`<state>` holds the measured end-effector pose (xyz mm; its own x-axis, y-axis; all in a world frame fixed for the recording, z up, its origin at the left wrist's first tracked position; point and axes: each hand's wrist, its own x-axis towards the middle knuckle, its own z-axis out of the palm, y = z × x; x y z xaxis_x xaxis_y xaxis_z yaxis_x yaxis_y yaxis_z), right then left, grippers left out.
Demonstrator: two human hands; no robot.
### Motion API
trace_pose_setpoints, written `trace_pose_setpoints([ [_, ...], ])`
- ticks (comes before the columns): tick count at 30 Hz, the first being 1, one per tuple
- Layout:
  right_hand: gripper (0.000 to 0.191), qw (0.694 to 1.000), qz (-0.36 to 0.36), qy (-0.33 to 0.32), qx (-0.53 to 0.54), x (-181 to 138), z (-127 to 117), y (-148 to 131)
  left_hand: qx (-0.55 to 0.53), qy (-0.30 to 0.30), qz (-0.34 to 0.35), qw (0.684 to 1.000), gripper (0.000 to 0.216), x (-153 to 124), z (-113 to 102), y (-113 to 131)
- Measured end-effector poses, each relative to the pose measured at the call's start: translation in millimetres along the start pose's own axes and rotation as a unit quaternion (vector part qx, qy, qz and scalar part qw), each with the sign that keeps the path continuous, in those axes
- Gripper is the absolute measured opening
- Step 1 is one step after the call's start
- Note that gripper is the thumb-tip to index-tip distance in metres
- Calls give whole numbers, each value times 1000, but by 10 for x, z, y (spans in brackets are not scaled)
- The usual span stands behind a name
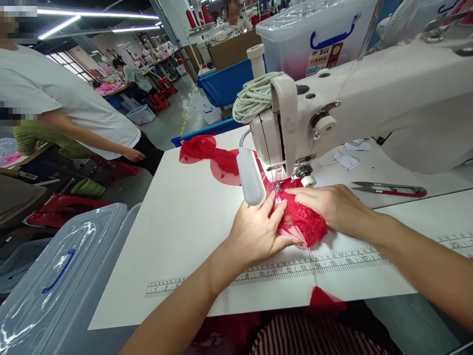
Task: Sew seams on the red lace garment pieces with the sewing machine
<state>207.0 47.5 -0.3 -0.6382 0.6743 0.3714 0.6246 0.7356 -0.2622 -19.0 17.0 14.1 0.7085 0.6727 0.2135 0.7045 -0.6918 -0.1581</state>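
A red lace fabric piece point(308, 224) lies under the needle of a white sewing machine point(369, 103) on a white table point(177, 236). My left hand point(258, 231) rests on the lace's left side, fingers pressed flat and pointing toward the presser foot point(278, 186). My right hand point(332, 204) lies flat on the lace's right side, fingertips close to the needle. Sewn red fabric point(210, 153) trails out behind the machine to the far left. More red cloth point(325, 298) hangs over the table's near edge.
Red-handled thread snips point(388, 189) lie right of the machine. A ruler strip point(295, 268) runs along the table front. Clear lidded bins stand at near left point(59, 276) and behind the machine point(314, 34). A person in a white shirt point(74, 108) stands at left.
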Motion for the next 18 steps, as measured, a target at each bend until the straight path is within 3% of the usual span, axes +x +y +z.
trace_pose_setpoints([
  [9,25,999,-40,15,-1,-7,1,13,-28,18,25,999,91,35,-12,25],
  [18,24,999,-28,17,-16,-3,50,18,-2,8,28,1000,84,-3,-19,55],
])
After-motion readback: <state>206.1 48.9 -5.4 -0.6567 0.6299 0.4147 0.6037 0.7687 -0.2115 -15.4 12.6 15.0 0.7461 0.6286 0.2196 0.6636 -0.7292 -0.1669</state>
